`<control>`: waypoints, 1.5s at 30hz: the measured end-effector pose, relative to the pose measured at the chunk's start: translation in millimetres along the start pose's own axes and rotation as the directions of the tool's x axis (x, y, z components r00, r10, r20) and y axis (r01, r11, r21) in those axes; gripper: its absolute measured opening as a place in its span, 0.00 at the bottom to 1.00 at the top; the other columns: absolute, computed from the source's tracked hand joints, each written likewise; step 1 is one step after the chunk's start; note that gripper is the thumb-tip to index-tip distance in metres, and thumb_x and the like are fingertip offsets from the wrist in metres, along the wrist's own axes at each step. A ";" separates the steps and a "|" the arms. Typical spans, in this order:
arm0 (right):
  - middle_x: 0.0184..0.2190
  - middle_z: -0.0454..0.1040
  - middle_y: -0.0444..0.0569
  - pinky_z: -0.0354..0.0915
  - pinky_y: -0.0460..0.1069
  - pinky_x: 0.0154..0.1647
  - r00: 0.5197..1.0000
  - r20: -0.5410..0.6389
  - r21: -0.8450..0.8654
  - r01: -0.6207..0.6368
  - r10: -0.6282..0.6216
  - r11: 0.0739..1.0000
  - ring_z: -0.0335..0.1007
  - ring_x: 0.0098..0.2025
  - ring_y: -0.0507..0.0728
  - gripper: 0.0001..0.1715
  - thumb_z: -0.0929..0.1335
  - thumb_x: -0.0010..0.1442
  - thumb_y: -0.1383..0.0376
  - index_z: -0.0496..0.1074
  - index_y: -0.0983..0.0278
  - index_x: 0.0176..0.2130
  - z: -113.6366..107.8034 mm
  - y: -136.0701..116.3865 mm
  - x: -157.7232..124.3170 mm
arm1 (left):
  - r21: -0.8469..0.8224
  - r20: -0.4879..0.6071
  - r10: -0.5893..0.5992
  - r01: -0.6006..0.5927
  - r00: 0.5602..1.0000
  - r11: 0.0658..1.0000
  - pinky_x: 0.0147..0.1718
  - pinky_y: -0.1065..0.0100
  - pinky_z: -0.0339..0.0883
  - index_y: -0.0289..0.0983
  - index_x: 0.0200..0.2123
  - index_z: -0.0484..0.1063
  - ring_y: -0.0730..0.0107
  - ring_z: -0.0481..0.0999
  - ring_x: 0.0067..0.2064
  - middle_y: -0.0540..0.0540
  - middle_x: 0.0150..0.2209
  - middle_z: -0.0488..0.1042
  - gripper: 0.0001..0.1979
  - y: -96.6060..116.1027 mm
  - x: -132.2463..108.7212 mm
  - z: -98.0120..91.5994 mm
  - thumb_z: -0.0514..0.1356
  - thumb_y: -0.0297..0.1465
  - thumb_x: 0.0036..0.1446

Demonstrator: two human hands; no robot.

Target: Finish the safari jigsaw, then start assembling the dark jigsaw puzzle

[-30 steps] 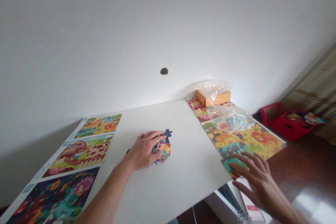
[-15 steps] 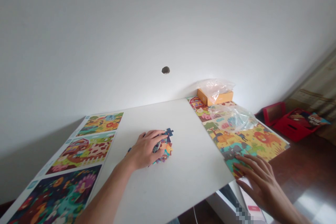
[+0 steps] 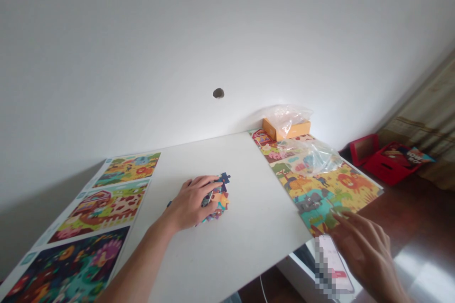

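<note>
My left hand lies over a small pile of jigsaw puzzle pieces on the white board, fingers stretched across the top and the thumb apart at the near side. Part of the pile is hidden beneath it. A dark blue piece shows beyond the fingertips. My right hand, with fingers extended and holding nothing, hovers by the near end of the colourful animal picture sheet. Just left of its palm is a phone with a lit screen. Its lower fingers are partly shaded.
A printed sheet with several pictures lies along the left side. At the back right, an orange box bears a clear plastic bag; another plastic bag rests on the animal sheet. A red box stands on the floor.
My right hand has drawn back from the animal sheet, toward the right, uncovering more of the phone. My left hand stays on the pile. The view has shifted slightly.
</note>
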State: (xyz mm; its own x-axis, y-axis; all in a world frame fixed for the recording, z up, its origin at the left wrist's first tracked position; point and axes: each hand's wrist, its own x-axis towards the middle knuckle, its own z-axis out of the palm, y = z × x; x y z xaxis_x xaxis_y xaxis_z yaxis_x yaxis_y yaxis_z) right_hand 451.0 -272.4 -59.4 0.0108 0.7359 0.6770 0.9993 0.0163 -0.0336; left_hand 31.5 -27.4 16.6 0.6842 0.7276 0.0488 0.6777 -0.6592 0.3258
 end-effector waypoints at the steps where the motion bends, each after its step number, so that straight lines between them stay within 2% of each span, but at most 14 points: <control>1: 0.57 0.72 0.54 0.62 0.60 0.52 0.999 0.032 0.013 0.043 -0.043 0.999 0.70 0.53 0.67 0.22 0.69 0.63 0.61 0.71 0.55 0.57 1.2 -1.3 0.3 | -0.001 -0.006 0.002 -0.002 1.000 1.000 0.63 0.55 0.56 0.48 0.60 0.70 0.55 0.64 0.65 0.49 0.65 0.66 0.23 -0.6 -0.1 0.5 0.55 0.39 0.63; 3: 0.62 0.69 0.52 0.60 0.60 0.55 0.990 0.080 0.025 0.116 -0.117 0.993 0.66 0.59 0.68 0.24 0.69 0.63 0.63 0.70 0.54 0.58 4.0 -3.2 1.3 | -0.002 -0.010 0.004 -0.004 1.000 1.000 0.63 0.55 0.56 0.48 0.60 0.70 0.55 0.64 0.65 0.49 0.66 0.66 0.23 -1.4 0.0 1.0 0.55 0.39 0.63; 5: 0.61 0.71 0.51 0.59 0.61 0.58 0.982 0.102 0.024 0.159 -0.161 0.987 0.64 0.62 0.69 0.24 0.69 0.63 0.63 0.70 0.55 0.59 6.4 -3.1 2.1 | 0.000 -0.002 0.003 -0.003 1.000 1.000 0.63 0.54 0.56 0.48 0.60 0.70 0.55 0.64 0.65 0.49 0.66 0.66 0.23 -1.6 0.2 0.7 0.55 0.39 0.63; 15: 0.55 0.76 0.48 0.57 0.60 0.61 0.982 0.088 0.051 0.164 -0.168 0.985 0.70 0.58 0.64 0.19 0.69 0.63 0.65 0.73 0.56 0.54 8.3 4.6 4.7 | 0.006 0.009 0.006 -0.006 1.000 1.000 0.63 0.53 0.56 0.48 0.61 0.69 0.55 0.64 0.66 0.49 0.66 0.65 0.23 -1.9 -0.2 0.7 0.54 0.39 0.64; 19: 0.56 0.76 0.49 0.56 0.60 0.62 0.972 0.119 0.045 0.198 -0.202 0.979 0.72 0.56 0.63 0.21 0.69 0.64 0.65 0.72 0.55 0.56 8.3 6.1 4.2 | 0.001 -0.007 0.015 -0.015 1.000 1.000 0.64 0.54 0.56 0.48 0.60 0.70 0.55 0.64 0.65 0.49 0.66 0.66 0.22 -3.0 -0.3 1.8 0.55 0.39 0.64; 31: 0.52 0.79 0.49 0.53 0.60 0.64 0.960 0.096 0.068 0.256 -0.261 0.964 0.75 0.52 0.60 0.19 0.69 0.65 0.67 0.73 0.56 0.55 -0.6 11.2 10.4 | 0.008 -0.006 0.013 -0.013 1.000 1.000 0.64 0.56 0.55 0.48 0.60 0.70 0.57 0.64 0.65 0.49 0.66 0.66 0.22 -2.6 -0.6 0.7 0.54 0.40 0.64; 45: 0.53 0.78 0.46 0.48 0.62 0.67 0.972 0.090 0.005 0.220 -0.219 0.976 0.76 0.52 0.60 0.23 0.70 0.63 0.68 0.72 0.52 0.56 2.3 25.6 -1.8 | -0.007 -0.027 0.024 -0.024 0.999 1.000 0.63 0.56 0.56 0.49 0.60 0.71 0.56 0.65 0.64 0.49 0.65 0.67 0.22 -3.5 -1.2 1.6 0.55 0.40 0.63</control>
State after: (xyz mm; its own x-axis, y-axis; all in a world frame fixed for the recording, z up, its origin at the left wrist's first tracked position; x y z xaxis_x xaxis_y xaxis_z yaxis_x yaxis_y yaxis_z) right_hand 476.4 -271.7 -63.1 -0.2118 0.7721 0.5991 0.9771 0.1811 0.1120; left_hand 28.8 -26.3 13.9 0.6930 0.7163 0.0819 0.6589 -0.6753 0.3315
